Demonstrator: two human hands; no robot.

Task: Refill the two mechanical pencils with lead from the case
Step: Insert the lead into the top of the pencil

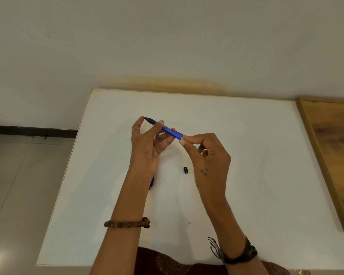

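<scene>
My left hand (pixel 147 143) holds a blue mechanical pencil (pixel 172 132) above the white table (pixel 246 155), its dark tip pointing up-left. At the pencil's rear end, my right hand (pixel 207 155) has thumb and forefinger pinched together; whether a lead is between them is too small to tell. A small black cap (pixel 185 170) lies on the table between my hands. A second blue pencil (pixel 152 182) lies mostly hidden under my left wrist. A bit of green (pixel 196 147) peeks out behind my right hand, perhaps the lead case.
A wooden board (pixel 330 147) borders the table on the right. The wall (pixel 167 46) rises right behind the table. The floor (pixel 18 175) drops away past the table's left edge.
</scene>
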